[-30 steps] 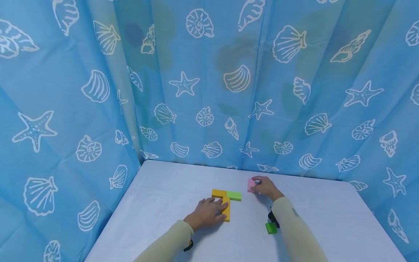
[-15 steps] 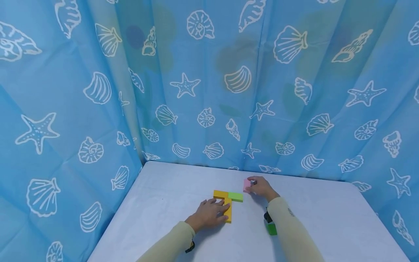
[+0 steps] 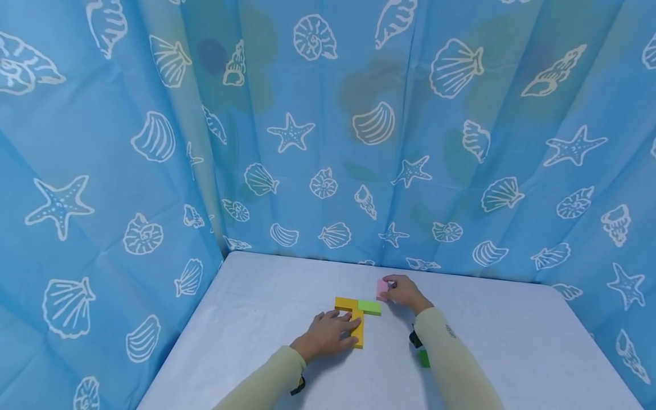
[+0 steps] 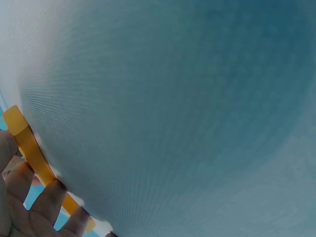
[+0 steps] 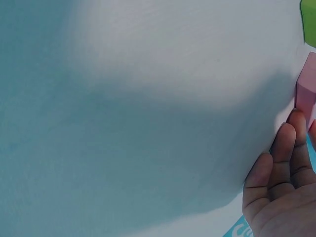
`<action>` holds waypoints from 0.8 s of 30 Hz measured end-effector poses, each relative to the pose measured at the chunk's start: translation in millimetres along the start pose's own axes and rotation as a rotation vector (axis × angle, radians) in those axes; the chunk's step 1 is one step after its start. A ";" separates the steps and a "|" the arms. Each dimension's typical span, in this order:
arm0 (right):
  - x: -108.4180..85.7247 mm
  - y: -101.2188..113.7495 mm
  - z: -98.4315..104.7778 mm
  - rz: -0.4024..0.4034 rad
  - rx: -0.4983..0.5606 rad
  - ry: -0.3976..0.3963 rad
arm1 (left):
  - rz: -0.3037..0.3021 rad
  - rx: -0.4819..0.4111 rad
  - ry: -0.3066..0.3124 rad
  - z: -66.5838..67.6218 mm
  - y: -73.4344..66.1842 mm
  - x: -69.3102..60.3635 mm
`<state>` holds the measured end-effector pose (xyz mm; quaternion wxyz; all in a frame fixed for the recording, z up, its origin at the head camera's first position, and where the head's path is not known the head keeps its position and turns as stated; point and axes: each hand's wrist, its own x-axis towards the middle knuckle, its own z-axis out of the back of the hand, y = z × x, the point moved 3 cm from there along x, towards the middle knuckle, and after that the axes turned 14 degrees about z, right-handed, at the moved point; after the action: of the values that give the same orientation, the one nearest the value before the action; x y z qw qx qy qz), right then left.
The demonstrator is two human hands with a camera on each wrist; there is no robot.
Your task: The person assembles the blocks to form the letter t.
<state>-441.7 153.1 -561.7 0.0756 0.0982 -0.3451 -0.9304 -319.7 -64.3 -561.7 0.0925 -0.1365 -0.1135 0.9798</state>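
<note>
In the head view my left hand [image 3: 324, 334] touches the upright yellow block [image 3: 358, 336], its fingers spread along that block's left side. The left wrist view shows the fingertips against the yellow block [image 4: 37, 158]. Across the top of this block lie another yellow block [image 3: 344, 303] and a light green block [image 3: 369, 308], end to end, in a T shape. My right hand [image 3: 405, 292] pinches a pink block [image 3: 381, 289] just beyond the light green one's right end. In the right wrist view the pink block [image 5: 307, 86] is close to the light green block [image 5: 309, 22].
A darker green block [image 3: 424, 359] lies on the white table [image 3: 256, 319], partly hidden by the right forearm. A blue shell-patterned curtain [image 3: 328, 142] stands along the table's back and left sides.
My right hand has brought the pink block leftward, nearer the light green block. The right forearm now covers more of the darker green block. My left hand stays at the yellow block.
</note>
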 end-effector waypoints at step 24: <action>2.7 12.0 -13.9 0.020 0.044 -0.005 | 0.007 0.013 -0.002 -3.1 0.6 2.1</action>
<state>-440.2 134.8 -564.5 0.0818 0.0938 -0.3665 -0.9221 -320.8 -63.9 -565.2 0.0900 -0.1351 -0.1066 0.9810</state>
